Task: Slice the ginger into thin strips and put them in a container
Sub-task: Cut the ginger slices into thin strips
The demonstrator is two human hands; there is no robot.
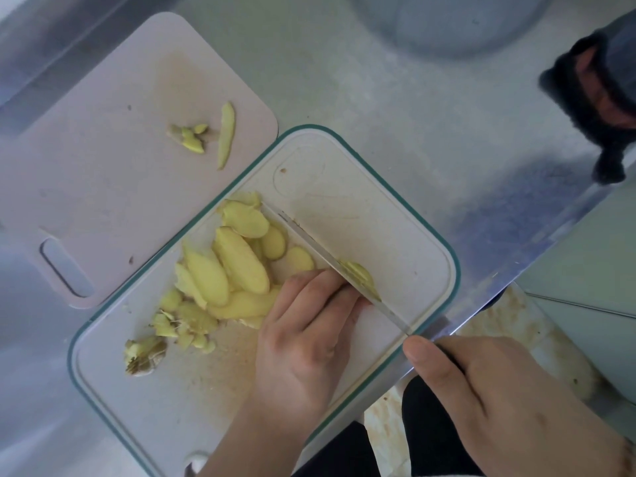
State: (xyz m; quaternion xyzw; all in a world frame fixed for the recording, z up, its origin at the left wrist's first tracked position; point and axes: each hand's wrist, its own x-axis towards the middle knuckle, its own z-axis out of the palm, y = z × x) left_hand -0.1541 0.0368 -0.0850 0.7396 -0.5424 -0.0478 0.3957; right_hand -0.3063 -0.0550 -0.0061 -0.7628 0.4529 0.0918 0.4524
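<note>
Right hand (499,390) gripped the knife (330,259); left hand (309,332) pinned ginger (358,273) against its blade on the teal-rimmed board (395,242). Slices (237,263) were piled beside it. Beyond, scraps (225,136) lay on the pink board (103,166); a blurred bowl (447,25) stood farthest on the table (395,98).

Two hands slicing ginger on a cutting board, seen from above.

A white cutting board (395,208) with a teal rim sits on a grey metal tabletop (395,108). The left hand (306,335) presses curled fingers (323,290) down on a piece of ginger beside the blade. The right hand (499,390) grips the handle of a knife (330,259), whose blade runs diagonally across the board with cut ginger strips (358,273) lying against its far side. A heap of pale yellow ginger slices (234,266) and trimmings (144,354) lies left of the blade. A pink cutting board (103,184) just beside it holds a few ginger scraps (225,136).
</note>
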